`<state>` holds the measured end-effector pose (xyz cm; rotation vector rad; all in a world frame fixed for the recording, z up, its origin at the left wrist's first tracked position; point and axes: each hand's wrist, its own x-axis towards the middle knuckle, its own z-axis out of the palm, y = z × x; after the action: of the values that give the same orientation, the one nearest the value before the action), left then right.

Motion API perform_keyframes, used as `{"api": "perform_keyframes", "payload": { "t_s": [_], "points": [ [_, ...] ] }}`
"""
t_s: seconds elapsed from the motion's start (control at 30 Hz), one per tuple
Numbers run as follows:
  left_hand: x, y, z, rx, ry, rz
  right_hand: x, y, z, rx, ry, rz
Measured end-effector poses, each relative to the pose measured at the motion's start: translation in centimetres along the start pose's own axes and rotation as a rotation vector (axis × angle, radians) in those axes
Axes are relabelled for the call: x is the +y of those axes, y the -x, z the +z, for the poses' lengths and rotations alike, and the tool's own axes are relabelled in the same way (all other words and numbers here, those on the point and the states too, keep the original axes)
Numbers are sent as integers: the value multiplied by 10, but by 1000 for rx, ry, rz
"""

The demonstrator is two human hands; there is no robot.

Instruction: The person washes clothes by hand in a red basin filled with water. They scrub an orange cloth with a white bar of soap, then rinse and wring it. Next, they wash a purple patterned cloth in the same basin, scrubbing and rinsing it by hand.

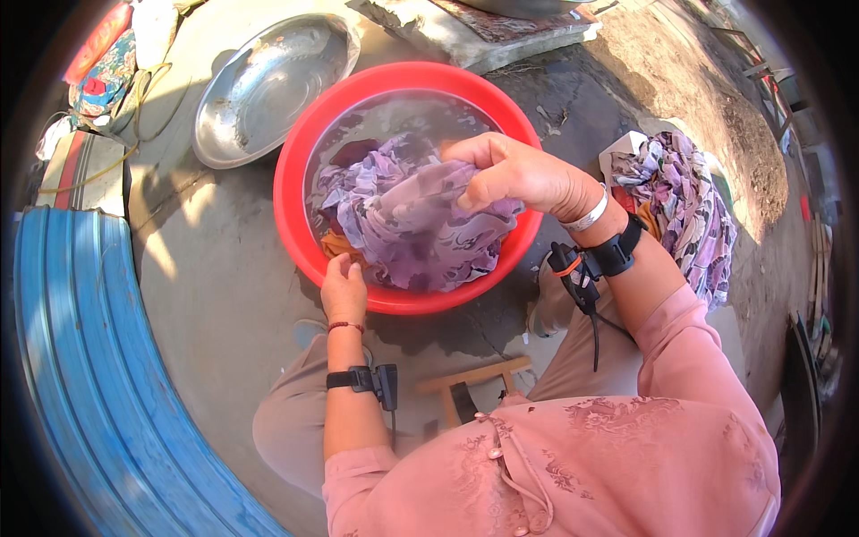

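Observation:
A red plastic basin (290,221) stands on the ground before me, with murky water in it. Wet purple patterned cloth (429,228) is heaped inside. My right hand (513,176) pinches a raised fold of this cloth above the basin's right half. At the basin's near left rim is my left hand (344,288), its fingers partly curled beside an orange cloth (339,247); whether it grips anything cannot be told. Dark red cloth (354,152) lies in the water at the back left of the heap.
Behind the basin on the left rests a shallow metal basin (268,94). More patterned cloth (684,194) is piled at the right. Blue corrugated sheet metal (87,335) lines the left side. A stone slab (496,57) lies beyond, and a wooden stool (439,384) is between my legs.

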<state>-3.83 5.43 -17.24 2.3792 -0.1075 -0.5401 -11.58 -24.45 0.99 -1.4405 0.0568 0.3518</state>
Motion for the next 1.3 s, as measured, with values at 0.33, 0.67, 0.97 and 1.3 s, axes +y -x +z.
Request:
{"api": "perform_keyframes", "payload": {
  "t_s": [0.33,0.67,0.97,1.3],
  "points": [
    [-39,-53,58,-17,478,-102,25,3,24,-498,162,41],
    [-53,-72,81,429,322,130,16,8,22,-525,204,41],
    [-19,-50,60,-104,548,-151,-11,23,-2,-333,30,137],
    [68,-60,-120,-96,1522,-81,-1,27,-57,330,104,-30]
  ]
}}
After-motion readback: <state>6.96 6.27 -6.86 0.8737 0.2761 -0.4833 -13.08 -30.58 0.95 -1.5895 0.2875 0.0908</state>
